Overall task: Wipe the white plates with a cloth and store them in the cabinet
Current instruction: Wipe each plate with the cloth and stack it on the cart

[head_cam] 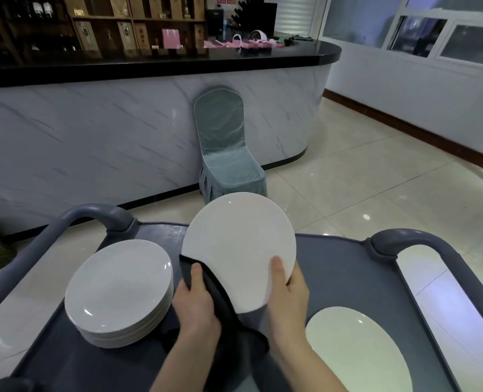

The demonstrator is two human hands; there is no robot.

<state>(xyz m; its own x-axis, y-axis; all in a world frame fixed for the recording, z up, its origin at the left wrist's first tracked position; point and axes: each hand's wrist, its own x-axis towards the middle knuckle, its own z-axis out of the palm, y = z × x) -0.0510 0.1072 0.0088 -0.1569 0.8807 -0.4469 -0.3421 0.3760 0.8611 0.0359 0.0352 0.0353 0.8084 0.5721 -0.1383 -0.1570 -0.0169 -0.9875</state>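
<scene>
Looking down from the head, a person is holding one white plate (239, 250) up in the air over a gray cart (342, 267), and the plate is tipping up toward the camera. The right hand (287, 295) is gripping the plate's lower right edge, with the thumb lying on the plate's face. The left hand (196, 302) is gripping a dark cloth (220, 295) and pressing it on the plate's lower left edge, and the cloth is hanging down under the plate. The two hands are near each other but not touching. A stack of plates (118, 290) is sitting on the cart at the left, and one lone plate (356, 346) is lying flat on the cart at the right. I think the wiping step is going on now. Next, the cloth likely needs to rub over the whole face while the right hand is holding tight, so the plate is not slipping. A cabinet is not showing here, so putting away is not yet done.
</scene>
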